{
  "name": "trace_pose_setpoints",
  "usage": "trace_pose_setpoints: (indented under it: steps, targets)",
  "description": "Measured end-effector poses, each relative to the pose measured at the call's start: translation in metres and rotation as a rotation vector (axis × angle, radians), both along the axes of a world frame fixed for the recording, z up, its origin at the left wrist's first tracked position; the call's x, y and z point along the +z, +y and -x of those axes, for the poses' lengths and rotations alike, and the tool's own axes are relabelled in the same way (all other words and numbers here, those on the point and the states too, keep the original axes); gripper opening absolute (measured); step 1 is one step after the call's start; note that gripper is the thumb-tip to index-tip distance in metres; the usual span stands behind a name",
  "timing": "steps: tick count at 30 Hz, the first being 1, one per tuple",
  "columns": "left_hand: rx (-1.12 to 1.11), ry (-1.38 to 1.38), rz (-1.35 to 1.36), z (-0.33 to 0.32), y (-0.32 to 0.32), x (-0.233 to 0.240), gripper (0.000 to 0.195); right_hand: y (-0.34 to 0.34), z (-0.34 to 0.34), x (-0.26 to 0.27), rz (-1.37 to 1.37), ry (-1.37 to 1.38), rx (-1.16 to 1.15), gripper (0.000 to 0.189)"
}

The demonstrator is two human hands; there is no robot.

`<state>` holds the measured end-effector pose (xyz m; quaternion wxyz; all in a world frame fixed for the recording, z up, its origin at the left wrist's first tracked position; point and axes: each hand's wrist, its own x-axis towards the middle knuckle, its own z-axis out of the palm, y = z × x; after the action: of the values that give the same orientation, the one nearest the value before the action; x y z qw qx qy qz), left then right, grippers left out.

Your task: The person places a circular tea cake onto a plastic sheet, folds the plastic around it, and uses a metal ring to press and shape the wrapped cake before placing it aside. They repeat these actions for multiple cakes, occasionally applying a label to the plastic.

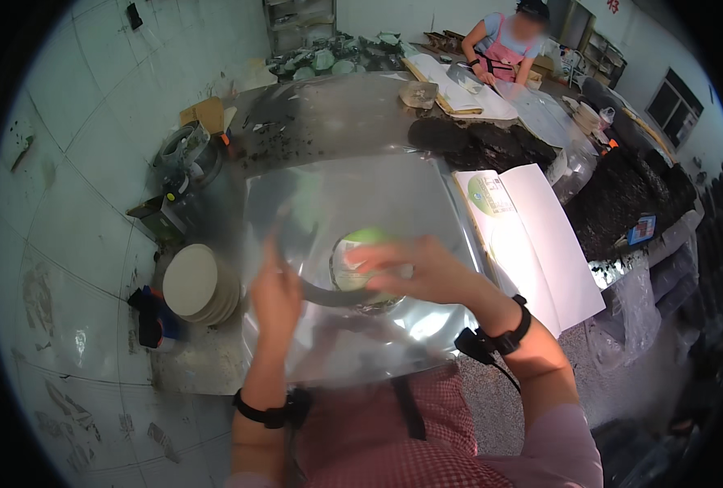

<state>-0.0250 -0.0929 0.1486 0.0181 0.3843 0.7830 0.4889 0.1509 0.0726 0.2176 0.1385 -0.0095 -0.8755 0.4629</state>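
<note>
A clear plastic sheet [361, 348] lies over the metal worktop before me. On it, near the middle, sits a round item with a green-and-white printed label [350, 274], dark at its rim. My right hand [407, 265] is over this item with bent fingers; blur hides whether it grips it. To the left, my left hand [276, 293] is raised at a grey curved band [331, 297], which runs from near its fingers towards the round item. The hand is blurred and its hold on the band cannot be told.
At left stand a stack of round pale discs [192, 280] and a black bottle [176, 183]. Right are white paper sheets [547, 244], crumpled dark material [617, 195] and a blue packet [641, 230]. A person [505, 46] works across the table at the far right.
</note>
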Motion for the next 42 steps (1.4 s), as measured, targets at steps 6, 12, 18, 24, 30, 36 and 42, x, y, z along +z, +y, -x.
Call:
trace_pose_setpoints:
  steps: [6,12,18,24,30,36,42]
  targets:
    - [0.323,-0.46,-0.002,0.082,-0.038,-0.075,0.042,0.04,-0.031,-0.075,-0.46,-0.627,-0.459,0.045]
    - [0.061,-0.528,0.02,0.019,-0.026,-0.11,0.037,0.002,-0.042,-0.187,0.314,0.075,-0.995,0.077]
    - [-0.434,0.108,0.494,0.007,-0.098,-0.132,0.03,0.068,-0.161,-0.125,0.743,-0.334,-0.461,0.075]
    - [-0.565,0.308,0.592,-0.015,-0.102,-0.128,0.065,0.139,-0.027,-0.056,0.59,-0.666,-0.303,0.066]
    - [-0.634,0.267,0.454,0.001,-0.08,-0.113,0.049,0.155,0.124,-0.052,0.698,0.175,-0.326,0.066]
    - [-0.601,0.134,0.473,0.012,-0.074,-0.155,0.018,0.015,0.103,-0.158,-0.609,0.0,-0.196,0.07]
    - [-0.924,0.304,0.615,0.008,-0.068,-0.102,0.016,0.014,0.042,-0.117,-0.661,-0.418,-0.236,0.037]
